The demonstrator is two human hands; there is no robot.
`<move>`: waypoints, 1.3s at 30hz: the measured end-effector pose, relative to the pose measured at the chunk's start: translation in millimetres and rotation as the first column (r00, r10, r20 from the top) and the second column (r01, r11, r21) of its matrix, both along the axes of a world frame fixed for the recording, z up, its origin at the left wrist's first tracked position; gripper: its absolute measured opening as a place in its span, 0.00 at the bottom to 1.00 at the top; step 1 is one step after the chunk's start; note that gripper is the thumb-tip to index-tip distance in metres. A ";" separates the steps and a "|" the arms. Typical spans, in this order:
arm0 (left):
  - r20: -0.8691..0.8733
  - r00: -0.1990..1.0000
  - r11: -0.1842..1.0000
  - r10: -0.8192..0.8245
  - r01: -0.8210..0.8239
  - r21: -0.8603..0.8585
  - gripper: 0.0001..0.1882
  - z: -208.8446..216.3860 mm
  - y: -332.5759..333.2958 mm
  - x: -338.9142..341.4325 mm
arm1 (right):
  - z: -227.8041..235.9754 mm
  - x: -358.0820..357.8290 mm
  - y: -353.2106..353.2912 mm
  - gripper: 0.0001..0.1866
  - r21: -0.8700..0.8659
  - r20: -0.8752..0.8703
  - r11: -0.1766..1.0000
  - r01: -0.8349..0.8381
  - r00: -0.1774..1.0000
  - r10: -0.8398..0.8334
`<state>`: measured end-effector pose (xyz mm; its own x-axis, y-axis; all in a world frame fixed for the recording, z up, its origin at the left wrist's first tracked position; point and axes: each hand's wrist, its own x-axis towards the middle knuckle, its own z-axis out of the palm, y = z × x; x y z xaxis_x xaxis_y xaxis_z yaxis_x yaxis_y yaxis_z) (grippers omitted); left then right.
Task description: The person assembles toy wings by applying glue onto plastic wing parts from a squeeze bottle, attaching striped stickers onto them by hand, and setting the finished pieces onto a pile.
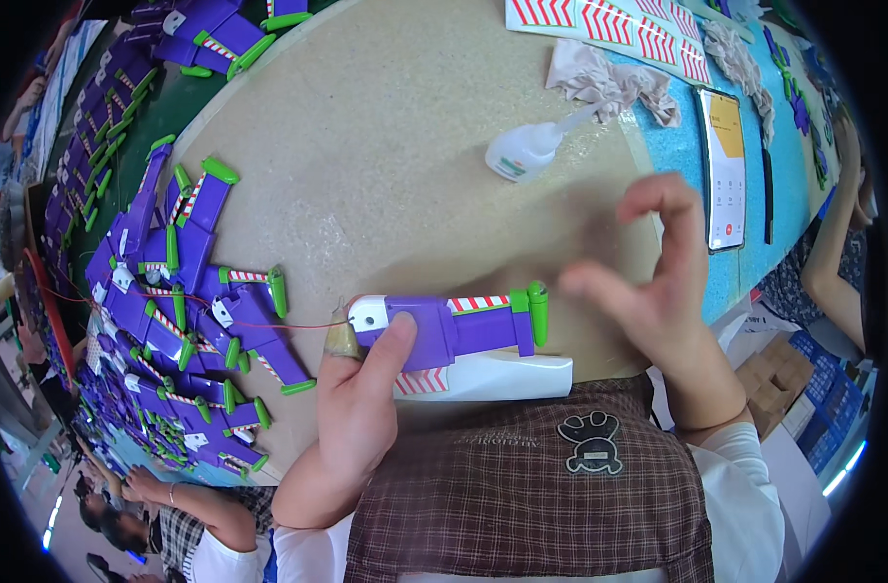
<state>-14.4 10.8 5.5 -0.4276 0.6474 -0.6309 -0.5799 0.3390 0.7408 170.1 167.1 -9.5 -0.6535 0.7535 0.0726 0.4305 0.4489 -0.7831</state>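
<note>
My left hand (361,403) grips a purple toy wing (429,335) with a white rounded end, a green tip and a red-and-white striped strip. Its thumb presses on the purple face, and a yellowish cover sits on one finger. Beneath the wing a white sheet (522,377) with red chevron stickers shows, partly hidden. A thin red wire (289,326) runs from the wing toward the pile on the left. To the right of the wing, my right hand (663,291) is raised, thumb and forefinger apart, with nothing visible between them.
Many similar purple wings (182,301) are heaped at the left. Ahead stand a white squeeze bottle (524,153), crumpled cloth (599,78) and a chevron sticker sheet (614,29). A phone (724,170) lies on the blue surface at right. Other people sit at both sides.
</note>
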 end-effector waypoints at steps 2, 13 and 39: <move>-0.001 0.999 0.999 -0.034 0.034 -0.006 0.09 -1.0 -3.1 0.0 | 10.4 3.1 -8.9 0.36 -0.212 -0.076 0.954 -0.211 0.977 0.199; -0.044 0.990 0.983 -0.135 0.139 0.120 0.13 -16.6 -16.2 19.5 | -19.1 -24.0 -40.3 0.28 0.049 -0.311 0.863 -0.503 0.813 0.492; -0.088 0.970 0.945 0.225 -0.196 0.261 0.14 -41.0 -38.4 14.8 | 10.3 -34.4 -47.0 0.04 -0.094 -0.424 0.708 -0.700 0.672 0.608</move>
<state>0.4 -27.6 -35.4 -0.6313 0.6647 -0.3995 -0.5235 0.0147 0.8519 135.8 120.1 0.8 -0.9484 0.1627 0.2721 -0.2157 0.2976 -0.9300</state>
